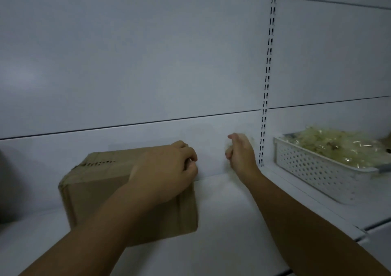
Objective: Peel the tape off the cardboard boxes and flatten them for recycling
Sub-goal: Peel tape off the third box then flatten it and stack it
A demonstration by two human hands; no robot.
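Dim, soft, bluish light; slight motion blur.

1. Cardboard box (88,191), 8 o'clock: the left hand (167,169) and forearm gripping it hide its far right corner and much of its top from us.
2. Print (99,163) on the box top: too blurred for us to read.
3. Right hand (239,150), 4 o'clock of centre: smeared, curled on a pale wad (228,147) we cannot identify.
4. Basket (313,167), 3 o'clock: cut by the edge, and we cannot make out its glossy yellowish contents.
5. Dark shape (6,182), 9 o'clock: cut off, and we cannot tell what it is.
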